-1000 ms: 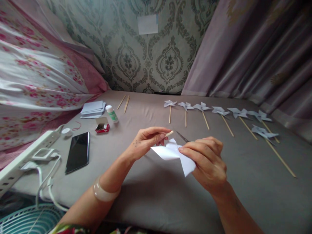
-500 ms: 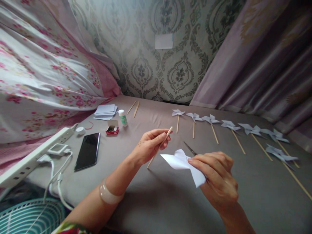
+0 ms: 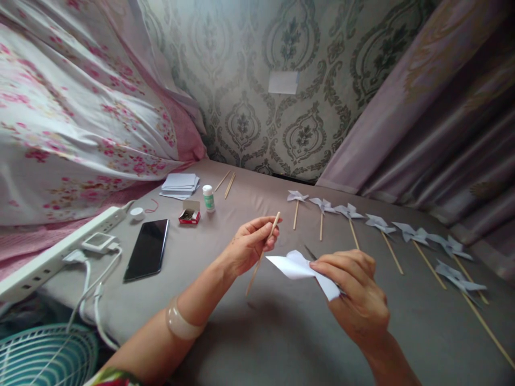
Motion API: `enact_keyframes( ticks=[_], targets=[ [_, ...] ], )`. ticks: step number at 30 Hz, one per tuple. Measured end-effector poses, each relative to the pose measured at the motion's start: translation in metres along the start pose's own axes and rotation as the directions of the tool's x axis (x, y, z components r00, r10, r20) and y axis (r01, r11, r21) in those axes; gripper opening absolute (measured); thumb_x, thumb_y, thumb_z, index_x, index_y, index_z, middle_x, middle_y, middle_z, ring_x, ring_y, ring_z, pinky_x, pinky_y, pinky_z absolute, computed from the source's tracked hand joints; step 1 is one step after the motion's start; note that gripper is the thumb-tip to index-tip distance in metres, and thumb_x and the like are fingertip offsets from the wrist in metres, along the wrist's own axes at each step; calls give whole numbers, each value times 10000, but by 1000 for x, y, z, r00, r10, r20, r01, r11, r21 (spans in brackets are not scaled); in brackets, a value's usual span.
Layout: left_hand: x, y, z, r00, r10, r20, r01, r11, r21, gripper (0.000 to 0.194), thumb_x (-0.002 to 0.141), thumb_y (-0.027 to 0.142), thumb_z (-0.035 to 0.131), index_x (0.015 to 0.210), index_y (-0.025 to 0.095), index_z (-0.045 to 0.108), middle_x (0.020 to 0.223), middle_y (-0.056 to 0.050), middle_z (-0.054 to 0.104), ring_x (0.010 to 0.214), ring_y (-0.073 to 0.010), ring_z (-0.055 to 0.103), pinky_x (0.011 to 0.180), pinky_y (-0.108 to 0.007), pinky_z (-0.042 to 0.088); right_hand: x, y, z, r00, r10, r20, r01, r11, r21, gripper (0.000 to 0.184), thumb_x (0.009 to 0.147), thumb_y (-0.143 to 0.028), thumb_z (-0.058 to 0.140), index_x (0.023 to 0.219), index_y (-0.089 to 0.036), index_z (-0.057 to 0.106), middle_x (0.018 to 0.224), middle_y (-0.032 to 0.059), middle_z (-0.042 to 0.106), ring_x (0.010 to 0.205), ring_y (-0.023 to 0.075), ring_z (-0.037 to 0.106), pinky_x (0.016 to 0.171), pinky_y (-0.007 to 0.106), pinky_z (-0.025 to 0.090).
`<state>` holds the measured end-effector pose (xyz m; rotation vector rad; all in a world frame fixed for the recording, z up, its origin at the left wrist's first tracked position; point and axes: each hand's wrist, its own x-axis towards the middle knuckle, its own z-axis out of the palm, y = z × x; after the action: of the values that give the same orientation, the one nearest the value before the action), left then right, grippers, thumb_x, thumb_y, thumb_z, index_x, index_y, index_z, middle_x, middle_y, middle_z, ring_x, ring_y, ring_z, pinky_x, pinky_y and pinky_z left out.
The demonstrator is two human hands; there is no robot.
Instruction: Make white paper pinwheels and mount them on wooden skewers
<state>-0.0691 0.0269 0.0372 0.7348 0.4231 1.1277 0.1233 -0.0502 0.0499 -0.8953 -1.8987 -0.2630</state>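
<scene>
Above the near half of the cloth-covered surface (image 3: 241, 346), the left hand (image 3: 252, 241) pinches a tilted wooden stick (image 3: 253, 276), while the right hand (image 3: 356, 289) grips a folded white paper pinwheel (image 3: 295, 267) along with a dark pointed blade (image 3: 310, 253); stick and paper are apart. The step in hand seems to be pairing the two, and the next move appears to call for bringing the stick's top to the paper's centre, blade kept clear. Fingers hide the stick's middle and whatever handle the blade has. Whether the stick's foot touches the surface is unclear. Toward the right edge lie other pinwheels (image 3: 379, 224), the nearest one's stick cut off.
</scene>
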Motion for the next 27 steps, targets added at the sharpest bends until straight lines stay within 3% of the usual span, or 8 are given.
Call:
enact_keyframes(
  ticks=[9,15,18,22,24,27],
  targets=[
    [5,-2,-8,997,-36,-72,30,996,-81,295,663,204,798,932,117,712,758,-24,625,588,-47,527,523,-169,380,38,-2,9,998,-54,17,52,993,102,250,793,-42,638,936,-244,674,813,13,696,766,171,596,760,367,417],
    [11,3,-16,991,-57,-122,35,984,-175,227,705,101,734,928,102,691,758,-29,630,602,-55,559,535,-151,420,61,3,6,981,-83,175,51,982,181,153,811,-114,659,887,-244,685,803,3,700,773,169,614,768,357,433],
    [17,6,-24,975,-80,-206,24,965,-262,183,764,5,613,920,86,667,766,-36,622,611,-52,563,558,-140,446,66,11,5,995,-34,97,18,986,165,109,792,-170,703,855,-259,690,799,0,694,759,176,620,758,355,452],
    [23,5,-36,953,-113,-282,15,944,-329,213,790,-61,504,881,75,642,731,-34,598,583,-49,551,538,-126,447,67,20,7,992,120,-39,-111,975,191,145,743,-170,750,831,-265,685,786,-5,670,713,180,605,687,341,478],
    [24,3,-38,946,-115,-304,11,946,-325,206,781,-60,527,883,77,643,728,-35,600,584,-53,556,541,-128,448,66,21,7,988,150,-29,-140,968,206,132,743,-175,749,817,-260,681,788,-3,663,713,183,604,681,343,480],
    [23,1,-34,952,-85,-296,2,963,-271,201,757,-27,602,916,82,659,749,-38,622,610,-64,579,576,-143,461,65,22,6,994,84,67,-96,972,213,99,764,-185,735,812,-245,672,770,-2,665,724,184,610,703,351,470]
  ],
)
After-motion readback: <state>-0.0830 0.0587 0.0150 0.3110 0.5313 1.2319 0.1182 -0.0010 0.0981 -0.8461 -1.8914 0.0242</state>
